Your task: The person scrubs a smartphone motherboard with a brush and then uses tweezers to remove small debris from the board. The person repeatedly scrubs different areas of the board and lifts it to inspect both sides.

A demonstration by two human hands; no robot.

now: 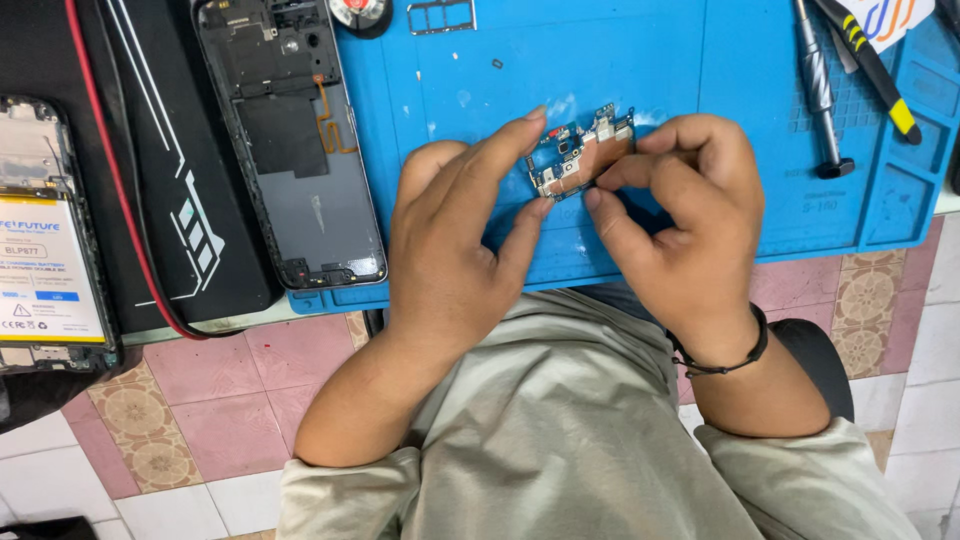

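A small phone circuit board (578,155) with metal shields is held above the blue work mat (600,60). My left hand (455,235) pinches its left end between index finger and thumb. My right hand (680,215) grips its right end with thumb and fingertips; a black cord bracelet sits on that wrist. Both hands hover over the mat's near edge, above my grey shirt.
An opened phone frame (290,140) lies on the mat's left part. A second phone with its battery (45,230) showing rests on a black pad (170,150) at far left. A screwdriver (822,90), tweezers (875,60) and a small tray frame (440,15) lie along the top.
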